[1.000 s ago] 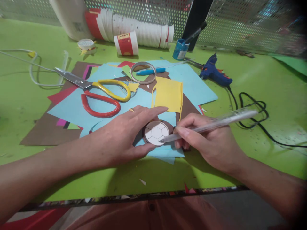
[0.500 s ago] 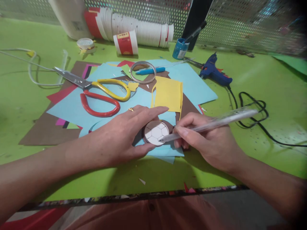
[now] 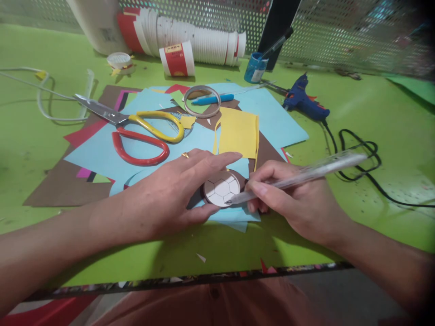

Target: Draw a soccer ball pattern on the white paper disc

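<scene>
Fingers of the left hand (image 3: 170, 194) are curving part-open, bracing the white disc (image 3: 221, 186) between thumb and fingers; disc is sitting over light blue paper (image 3: 245, 214), between both hands. Pen (image 3: 326, 166) is slanting in, tip at disc's lower right; fingers of the right hand (image 3: 295, 197) are pinching its barrel snugly. Blue glue gun (image 3: 306, 102) is lying beyond.

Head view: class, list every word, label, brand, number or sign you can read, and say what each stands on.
No text reads clearly.
Red-and-white paper cup: print on its band, too small and blurred.
Blue jar: pale label, unreadable.
White jug: faint label patch, unreadable.
White disc: drawn lines, no readable letters or numbers.
</scene>
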### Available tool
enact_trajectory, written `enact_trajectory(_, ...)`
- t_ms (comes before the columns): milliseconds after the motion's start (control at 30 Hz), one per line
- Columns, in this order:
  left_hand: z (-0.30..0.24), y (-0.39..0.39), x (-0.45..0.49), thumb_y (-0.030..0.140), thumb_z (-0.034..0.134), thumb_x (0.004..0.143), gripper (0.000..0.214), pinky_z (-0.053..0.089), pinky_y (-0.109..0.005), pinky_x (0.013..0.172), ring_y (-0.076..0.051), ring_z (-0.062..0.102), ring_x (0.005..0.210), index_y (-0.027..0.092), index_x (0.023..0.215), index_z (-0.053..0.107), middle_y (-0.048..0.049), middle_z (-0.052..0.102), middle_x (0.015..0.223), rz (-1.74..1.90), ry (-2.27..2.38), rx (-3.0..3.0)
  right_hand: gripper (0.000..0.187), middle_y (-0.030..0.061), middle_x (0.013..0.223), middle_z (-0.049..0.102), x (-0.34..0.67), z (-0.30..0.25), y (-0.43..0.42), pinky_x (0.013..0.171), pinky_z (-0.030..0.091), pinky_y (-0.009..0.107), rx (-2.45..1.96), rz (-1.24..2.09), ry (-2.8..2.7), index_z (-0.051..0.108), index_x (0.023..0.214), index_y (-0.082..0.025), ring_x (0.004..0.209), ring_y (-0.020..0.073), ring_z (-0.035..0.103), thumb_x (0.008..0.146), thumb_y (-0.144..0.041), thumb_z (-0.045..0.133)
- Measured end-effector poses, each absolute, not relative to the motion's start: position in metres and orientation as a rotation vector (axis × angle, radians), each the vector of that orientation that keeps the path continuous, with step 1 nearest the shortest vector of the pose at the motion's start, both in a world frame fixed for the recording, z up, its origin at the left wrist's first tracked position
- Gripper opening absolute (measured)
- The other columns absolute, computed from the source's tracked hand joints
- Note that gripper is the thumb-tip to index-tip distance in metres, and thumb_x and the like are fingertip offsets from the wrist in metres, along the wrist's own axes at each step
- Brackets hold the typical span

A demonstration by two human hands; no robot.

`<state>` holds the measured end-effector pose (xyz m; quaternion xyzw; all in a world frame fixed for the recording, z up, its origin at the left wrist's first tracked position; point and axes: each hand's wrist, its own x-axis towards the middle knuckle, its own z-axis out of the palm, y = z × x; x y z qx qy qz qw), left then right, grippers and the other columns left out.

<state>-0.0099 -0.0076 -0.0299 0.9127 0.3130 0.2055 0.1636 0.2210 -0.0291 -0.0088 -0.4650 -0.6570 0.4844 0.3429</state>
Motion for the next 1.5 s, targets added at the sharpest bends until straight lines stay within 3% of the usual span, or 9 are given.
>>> enact_trajectory(533,-0.0285,-0.0095,-0.0109,0.026,0.062,0.09,0.069,0.05,-0.038,0.099,-0.024,0.058,0.119,0.026,0.15,0.028,-0.0099,0.059,0.133,0.613,0.848,2.631,0.015,-0.0033,0.057,0.066,0.2205,-0.0087,-0.0297,0.047,0.048,0.02,-1.218,1.215,-1.718,0.061,0.072,-0.02,0.05,0.0087,0.058,0.085,-0.015,0.06)
enact_trajectory(833,-0.0282,-0.0103,-0.0102,0.024,0.063,0.09,0.066,0.05,-0.034,0.099,-0.023,0.057,0.119,0.017,0.148,0.034,-0.0142,0.059,0.131,0.645,0.822,2.658,0.013,-0.0044,0.057,0.065,0.2215,-0.0092,-0.0298,0.048,0.049,0.017,-1.223,1.248,-1.709,0.061,0.072,-0.02,0.05,0.0072,0.059,0.085,-0.016,0.061)
enact_trajectory(1167,-0.0307,-0.0109,-0.0117,0.02,0.061,0.09,0.068,0.05,-0.039,0.101,-0.024,0.055,0.124,0.02,0.151,0.029,-0.0136,0.058,0.133,0.659,0.792,2.665,0.012,-0.0039,0.057,0.065,0.221,-0.0101,-0.0303,0.047,0.049,0.014,-1.228,1.255,-1.712,0.061,0.073,-0.019,0.05,0.0064,0.058,0.084,-0.017,0.06)
enact_trajectory(1500,-0.0352,-0.008,-0.0101,0.02,0.066,0.089,0.065,0.053,-0.028,0.09,-0.018,0.059,0.112,0.011,0.147,0.038,-0.0135,0.06,0.126,0.833,0.678,2.721,0.014,-0.0045,0.057,0.066,0.2232,-0.0083,-0.0301,0.051,0.051,0.012,-1.176,1.239,-1.724,0.061,0.072,-0.018,0.052,0.0051,0.06,0.087,-0.016,0.059)
